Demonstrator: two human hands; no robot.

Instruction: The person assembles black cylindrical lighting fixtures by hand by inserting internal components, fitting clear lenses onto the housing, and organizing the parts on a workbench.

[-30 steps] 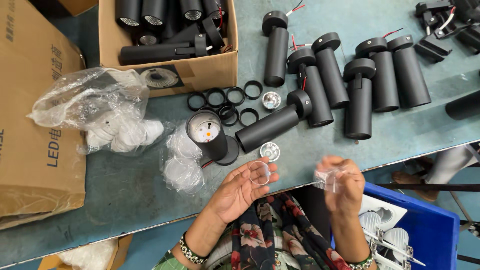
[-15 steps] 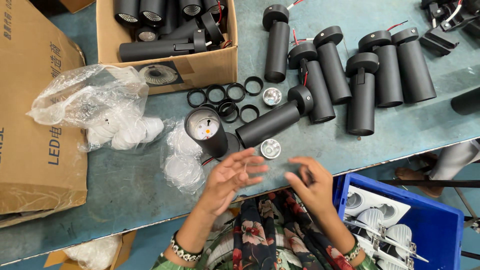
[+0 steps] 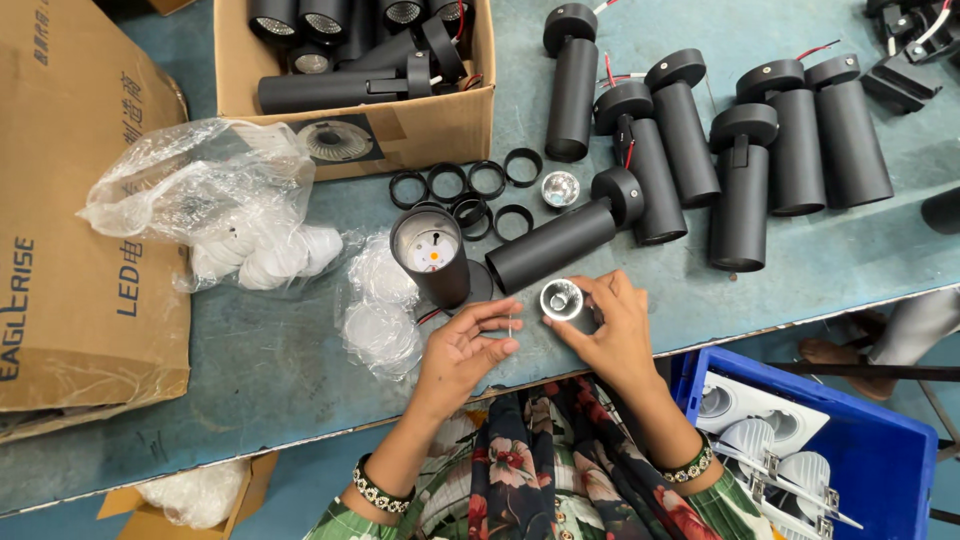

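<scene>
A teal workbench [image 3: 760,290] fills the view from above, seen by someone seated at its near edge. On the left lies a large flattened brown carton [image 3: 70,220], and at the top stands an open cardboard box [image 3: 440,120] packed with black cylindrical lamp housings. More black housings [image 3: 740,160] lie in a loose row across the right side, each with a round mounting foot. Beyond the bench edge at lower right is a blue plastic bin [image 3: 880,450] holding white fittings. A crumpled clear bag of white round parts [image 3: 240,230] sits left of centre, with smaller clear packets [image 3: 375,310] just beside it. In the middle, an upright black housing [image 3: 432,255] stands with its open mouth facing up, and a second housing [image 3: 560,240] lies tilted beside it, its long axis running from lower left to upper right. Several black rings [image 3: 470,185] and a loose silver reflector [image 3: 560,188] lie behind them. The right hand [image 3: 610,330] is closed around a small shiny reflector cup [image 3: 562,300], held just above the bench, its open face turned upward. The left hand [image 3: 465,345] is close beside it but apart, fingers loosely curled, pinching a thin clear disc [image 3: 510,325] edge-on between thumb and fingertips. The upright housing stands just beyond and left of both hands, nearer the left one.
</scene>
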